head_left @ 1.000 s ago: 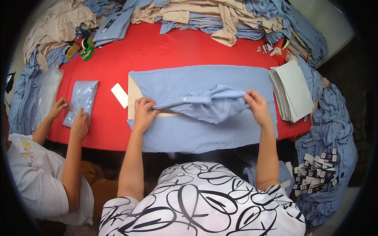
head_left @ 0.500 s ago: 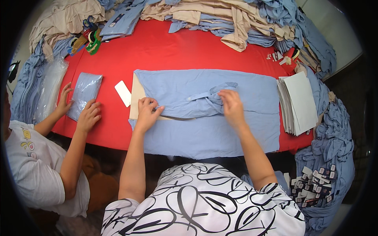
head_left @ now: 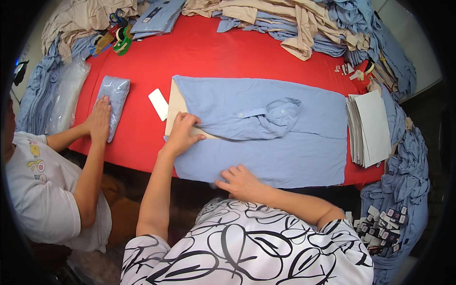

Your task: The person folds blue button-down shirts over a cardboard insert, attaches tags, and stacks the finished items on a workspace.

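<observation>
A light blue shirt (head_left: 313, 109) lies spread on the red-covered table, its sleeve (head_left: 280, 116) laid lengthwise with the buttoned cuff towards the right. At its left end shows a flat beige piece (head_left: 176, 102), partly under the blue cloth. My left hand (head_left: 183, 133) rests there, thumb and fingers apart on the cloth beside the sleeve's top. My right hand (head_left: 244, 184) is at the shirt's near edge, fingers bent around the cloth there; its fingertips are partly hidden. A white card (head_left: 158, 104) lies just left of the shirt.
On the left a co-worker's hand (head_left: 99, 118) presses a bagged blue shirt (head_left: 115, 92). Clear plastic bags (head_left: 66, 95) lie beyond. Tape rolls (head_left: 122, 40) and garment piles (head_left: 266, 21) line the far side. A stack of white sheets (head_left: 370, 128) stands right; tags (head_left: 382, 228) lie on cloth lower right.
My right hand has let go of the cuff and come down to the shirt's near edge. The sleeve now lies flatter. My left hand stays near the left end. The co-worker's hand now lies on the bag.
</observation>
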`<state>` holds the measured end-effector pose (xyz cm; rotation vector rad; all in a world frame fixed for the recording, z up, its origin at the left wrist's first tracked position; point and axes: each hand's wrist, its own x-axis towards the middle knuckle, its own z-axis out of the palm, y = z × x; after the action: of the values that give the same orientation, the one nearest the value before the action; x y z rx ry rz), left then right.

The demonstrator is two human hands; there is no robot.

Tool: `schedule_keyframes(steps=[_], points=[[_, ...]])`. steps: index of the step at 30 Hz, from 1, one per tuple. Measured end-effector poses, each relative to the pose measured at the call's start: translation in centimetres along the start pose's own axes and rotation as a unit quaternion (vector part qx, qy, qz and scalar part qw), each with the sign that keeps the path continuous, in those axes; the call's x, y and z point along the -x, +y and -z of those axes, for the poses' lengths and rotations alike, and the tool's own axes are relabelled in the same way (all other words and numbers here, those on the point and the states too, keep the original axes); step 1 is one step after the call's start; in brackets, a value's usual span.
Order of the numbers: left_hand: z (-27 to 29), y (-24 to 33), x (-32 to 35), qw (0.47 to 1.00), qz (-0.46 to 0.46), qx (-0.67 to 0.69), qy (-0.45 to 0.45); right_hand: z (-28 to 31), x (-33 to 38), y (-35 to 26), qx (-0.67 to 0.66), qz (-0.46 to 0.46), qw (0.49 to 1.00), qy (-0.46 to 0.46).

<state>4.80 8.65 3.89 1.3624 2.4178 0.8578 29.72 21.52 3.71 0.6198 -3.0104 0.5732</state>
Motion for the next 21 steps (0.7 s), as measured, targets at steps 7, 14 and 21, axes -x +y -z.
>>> schedule_keyframes(steps=[7,14,21], points=[[2.9,-2.4,-2.8,0.912,0.167,0.344,-0.151,10.8,-10.3,12.5,-0.184,-0.119,0.975,-0.046],[4.4,-0.7,-3.9,0.959,0.24,0.104,-0.113,9.8,4.6,10.9,0.032,-0.32,0.879,0.352],[0.3,4.1,-6.0,0.957,0.19,-0.219,0.026,1.1,20.9,6.7,0.22,-0.537,0.756,0.301]])
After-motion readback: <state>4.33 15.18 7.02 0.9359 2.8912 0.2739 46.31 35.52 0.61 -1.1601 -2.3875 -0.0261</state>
